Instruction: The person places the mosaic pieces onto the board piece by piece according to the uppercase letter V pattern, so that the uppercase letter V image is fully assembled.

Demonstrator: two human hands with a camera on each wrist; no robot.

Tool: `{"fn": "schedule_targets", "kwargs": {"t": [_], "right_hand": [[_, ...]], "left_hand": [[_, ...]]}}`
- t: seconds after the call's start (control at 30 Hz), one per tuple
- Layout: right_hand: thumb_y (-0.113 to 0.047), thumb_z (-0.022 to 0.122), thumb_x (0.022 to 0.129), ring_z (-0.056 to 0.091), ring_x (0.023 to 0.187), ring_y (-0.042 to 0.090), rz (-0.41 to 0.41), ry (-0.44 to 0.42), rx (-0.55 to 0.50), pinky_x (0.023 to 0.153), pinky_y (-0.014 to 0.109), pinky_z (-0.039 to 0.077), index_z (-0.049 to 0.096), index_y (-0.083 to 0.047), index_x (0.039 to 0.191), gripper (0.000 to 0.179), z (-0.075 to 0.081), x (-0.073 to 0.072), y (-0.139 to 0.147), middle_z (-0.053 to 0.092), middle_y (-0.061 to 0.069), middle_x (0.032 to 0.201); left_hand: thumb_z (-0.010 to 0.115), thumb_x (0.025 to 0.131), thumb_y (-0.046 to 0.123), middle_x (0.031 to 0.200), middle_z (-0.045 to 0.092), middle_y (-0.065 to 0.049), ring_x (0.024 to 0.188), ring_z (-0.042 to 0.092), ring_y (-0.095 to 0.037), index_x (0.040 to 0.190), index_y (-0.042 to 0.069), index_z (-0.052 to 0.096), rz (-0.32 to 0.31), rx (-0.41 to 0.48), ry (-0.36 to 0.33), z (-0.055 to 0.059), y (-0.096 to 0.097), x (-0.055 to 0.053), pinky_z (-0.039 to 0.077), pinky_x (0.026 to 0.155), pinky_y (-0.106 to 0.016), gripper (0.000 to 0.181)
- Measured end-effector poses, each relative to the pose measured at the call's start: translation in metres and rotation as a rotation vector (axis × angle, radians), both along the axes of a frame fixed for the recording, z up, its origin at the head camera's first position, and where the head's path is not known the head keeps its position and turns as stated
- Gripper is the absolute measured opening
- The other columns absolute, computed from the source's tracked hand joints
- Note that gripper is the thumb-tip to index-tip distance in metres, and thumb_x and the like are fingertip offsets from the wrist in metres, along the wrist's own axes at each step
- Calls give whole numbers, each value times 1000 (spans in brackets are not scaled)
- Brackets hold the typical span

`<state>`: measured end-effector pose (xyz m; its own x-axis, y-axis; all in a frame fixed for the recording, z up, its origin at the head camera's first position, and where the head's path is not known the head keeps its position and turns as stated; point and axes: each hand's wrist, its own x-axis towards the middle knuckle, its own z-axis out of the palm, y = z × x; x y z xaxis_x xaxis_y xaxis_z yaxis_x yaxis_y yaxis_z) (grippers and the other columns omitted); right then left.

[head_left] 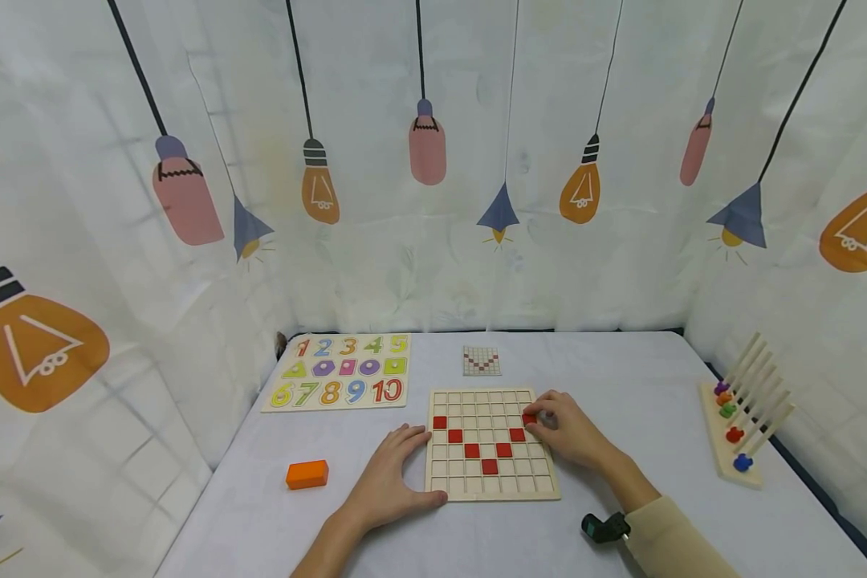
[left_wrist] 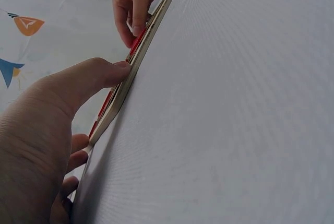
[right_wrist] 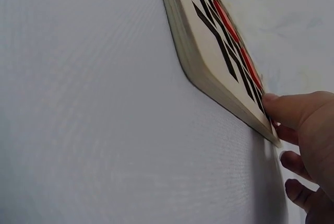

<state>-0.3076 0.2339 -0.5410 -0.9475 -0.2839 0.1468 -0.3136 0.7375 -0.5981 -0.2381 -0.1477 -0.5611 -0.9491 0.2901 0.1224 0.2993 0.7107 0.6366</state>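
Note:
A square wooden grid board (head_left: pixel 491 486) lies flat before me, with several red square tiles (head_left: pixel 490 466) set in a V. Along its left edge rests my left hand (head_left: pixel 390 482), fingers extended and thumb touching the near left corner; the left wrist view shows that thumb (left_wrist: pixel 99 70) on the board's rim. At the upper right of the grid, my right hand (head_left: pixel 574 433) pinches a red tile (head_left: pixel 529 418) between thumb and fingers at the right end of the V. In the right wrist view the tile is hidden behind the hand (right_wrist: pixel 313 125).
Behind the board lies a small pattern card (head_left: pixel 481 361) with a red V. A number and shape board (head_left: pixel 311 400) is at the back left, an orange block (head_left: pixel 307 474) nearer. A peg stand (head_left: pixel 730 466) with coloured pieces stands right. A black device (head_left: pixel 604 528) sits by the right wrist.

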Motion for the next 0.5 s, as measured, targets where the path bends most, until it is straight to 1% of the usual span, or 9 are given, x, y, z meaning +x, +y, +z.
{"fn": "schedule_targets", "kwargs": {"t": [0.33, 0.4, 0.5], "right_hand": [[-28, 81, 104, 56, 115, 16, 0, 4, 1, 99, 43, 54, 80, -23, 126, 22, 1, 1, 0, 69, -7, 125], [-29, 81, 104, 57, 116, 17, -2, 9, -1, 98, 43, 54, 80, -22, 127, 23, 1, 2, 0, 69, -6, 125], [-30, 80, 104, 58, 119, 19, -13, 21, -8, 102, 47, 56, 80, -22, 127, 25, 2, 2, -1, 70, -5, 127]], "left_hand": [[91, 71, 76, 171, 51, 8, 167, 36, -32, 160, 27, 61, 4, 3, -8, 2, 1, 1, 32, 135, -68, 105], [91, 71, 76, 171, 51, 8, 167, 37, -32, 160, 27, 61, 4, 3, -9, 2, 1, 1, 33, 135, -68, 105], [91, 72, 76, 171, 51, 7, 167, 37, -32, 160, 27, 60, 3, 3, -9, 2, 1, 1, 33, 135, -68, 105]]}}
